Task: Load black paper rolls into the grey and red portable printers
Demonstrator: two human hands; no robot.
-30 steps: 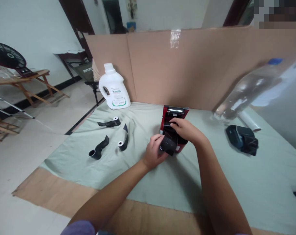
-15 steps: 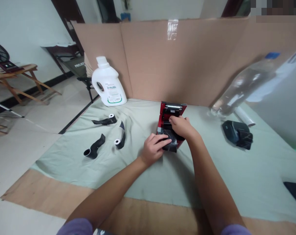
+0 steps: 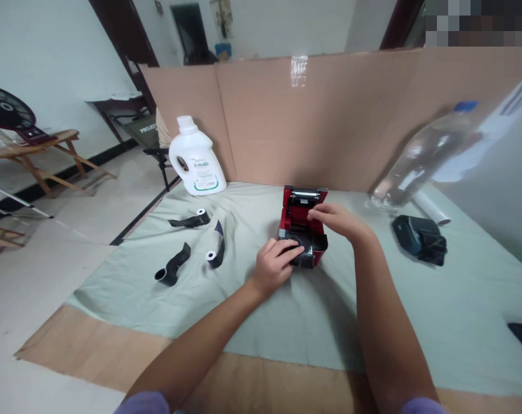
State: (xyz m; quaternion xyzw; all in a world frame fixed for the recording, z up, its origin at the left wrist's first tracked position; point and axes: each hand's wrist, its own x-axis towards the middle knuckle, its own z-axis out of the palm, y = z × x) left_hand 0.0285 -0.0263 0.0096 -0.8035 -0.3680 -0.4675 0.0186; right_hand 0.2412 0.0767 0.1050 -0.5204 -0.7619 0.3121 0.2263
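Red-bodied box (image 3: 297,215), lid (image 3: 304,197) raised, is stood near the far edge of the worktop (image 3: 261,330). Its black strip (image 3: 304,260) is partly covered by the left hand (image 3: 273,265); whether pinched cannot be told. The right hand (image 3: 341,221) is held loose, apparently empty, beside the lid. Strip placement seems in hand; next, steady left-hand support is called for.

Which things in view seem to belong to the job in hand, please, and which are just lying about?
Apparently part of the job:
open red device, right grip at its opening
black piece under the left grip
perhaps three rolls with black strips, untouched

Seemingly just lying about:
white jug
clear bottle
dark device at right
fan
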